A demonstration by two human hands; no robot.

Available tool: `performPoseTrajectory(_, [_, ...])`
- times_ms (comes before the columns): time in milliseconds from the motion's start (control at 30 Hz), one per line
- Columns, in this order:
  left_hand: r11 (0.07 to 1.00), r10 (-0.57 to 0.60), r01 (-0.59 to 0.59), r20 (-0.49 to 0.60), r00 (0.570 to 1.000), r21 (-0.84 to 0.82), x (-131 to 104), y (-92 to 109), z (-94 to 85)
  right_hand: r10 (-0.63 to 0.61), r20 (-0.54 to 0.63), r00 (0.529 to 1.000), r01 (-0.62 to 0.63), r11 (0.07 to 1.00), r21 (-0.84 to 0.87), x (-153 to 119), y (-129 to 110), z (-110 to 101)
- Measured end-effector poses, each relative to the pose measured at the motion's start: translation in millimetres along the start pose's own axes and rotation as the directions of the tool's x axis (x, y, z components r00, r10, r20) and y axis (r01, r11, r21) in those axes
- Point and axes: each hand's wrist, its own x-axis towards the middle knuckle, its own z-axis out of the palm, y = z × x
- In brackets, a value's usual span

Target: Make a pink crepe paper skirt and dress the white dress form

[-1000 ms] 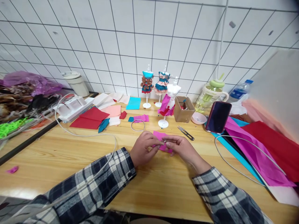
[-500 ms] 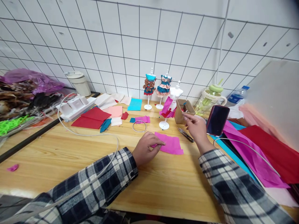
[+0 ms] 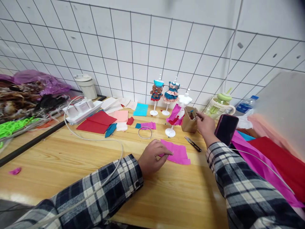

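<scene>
My left hand (image 3: pixel 154 158) rests low over the left edge of a magenta cloth piece (image 3: pixel 178 153). Thumb and forefinger are pinched, and anything between them is too small to make out. At the right rim of a small brown cardboard box (image 3: pixel 190 126), my right hand (image 3: pixel 206 128) has its fingers closed on the edge. Small scraps show inside the box. Just left of it stands a white mini dress form (image 3: pixel 184 101) draped in magenta and red cloth. Black-handled thread snips (image 3: pixel 193 144) lie between the box and the magenta piece.
Two dressed mini forms (image 3: pixel 156 91) stand by the tiled wall. A metal ring (image 3: pixel 145 133), red cloth (image 3: pixel 97 122) and a power strip (image 3: pixel 83 112) lie left. At right are a phone (image 3: pixel 226 128), a drink jug (image 3: pixel 220 105) and fabric sheets (image 3: pixel 278 156). A cable crosses my left sleeve.
My right hand has moved down onto the box's rim, and the box has turned. The left hand stays in place over the magenta piece. The view has shifted slightly.
</scene>
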Motion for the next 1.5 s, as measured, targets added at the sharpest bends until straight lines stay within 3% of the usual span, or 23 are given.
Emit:
performPoseTrajectory(100, [1.000,-0.003,0.003,-0.004,1.000,0.003,-0.1,-0.1,0.1,-0.046,-0.092,0.995,0.051,0.998,0.048,-10.4,-4.5,-6.7])
performPoseTrajectory(200, [1.000,-0.005,0.005,-0.013,1.000,0.007,-0.1,-0.8,0.5,-0.122,-0.175,0.977,0.151,0.974,0.167,-39.0,-17.0,-17.3])
performPoseTrajectory(300, [1.000,-0.017,0.017,-0.017,1.000,0.005,0.0,-0.9,0.6,-0.235,0.014,0.972,0.209,0.888,0.410,-84.8,-31.6,-28.1])
performPoseTrajectory(400, [1.000,-0.030,0.030,-0.013,0.999,0.003,0.5,-0.1,0.2,-0.392,0.287,0.874,0.117,0.743,0.658,-128.4,-40.9,-35.7])
performPoseTrajectory(467, [0.999,-0.036,0.036,-0.004,0.999,-0.002,1.2,0.3,-0.3,-0.429,0.424,0.798,0.002,0.705,0.709,-146.7,-44.2,-38.1])
performPoseTrajectory(533, [0.999,-0.032,0.032,0.008,0.999,-0.009,2.1,0.5,-0.5,-0.415,0.514,0.751,-0.101,0.697,0.710,-155.5,-46.4,-38.1])
performPoseTrajectory(667, [0.999,-0.039,0.039,0.035,0.999,-0.006,4.0,-0.1,0.3,-0.371,0.550,0.748,-0.194,0.670,0.716,-158.4,-48.7,-34.0])
performPoseTrajectory(800, [0.998,-0.064,0.064,0.055,0.996,0.010,5.2,0.2,2.6,-0.349,0.513,0.784,-0.161,0.684,0.711,-158.1,-46.4,-33.2])
performPoseTrajectory(933, [0.996,-0.087,0.087,0.073,0.993,0.005,5.6,0.5,4.3,-0.381,0.482,0.789,-0.095,0.699,0.709,-157.4,-42.9,-37.8])
performPoseTrajectory(1067, [0.992,-0.127,0.126,0.077,0.989,0.007,5.4,-0.9,3.9,-0.348,0.491,0.798,-0.125,0.702,0.701,-158.1,-41.8,-38.4])
performPoseTrajectory(1200, [0.992,-0.123,0.123,0.099,0.987,0.003,6.1,-1.4,4.7,-0.390,0.461,0.797,-0.021,0.745,0.667,-158.3,-40.6,-35.6])
performPoseTrajectory(1400, [0.993,-0.107,0.098,0.161,0.981,0.062,4.8,-3.2,11.9,-0.526,0.423,0.738,0.201,0.770,0.606,-147.9,-33.8,-49.0])
performPoseTrajectory(1500, [0.981,-0.159,0.137,0.160,0.974,0.140,2.8,-8.8,11.1,-0.472,0.431,0.769,0.136,0.779,0.612,-140.6,-23.5,-59.0])
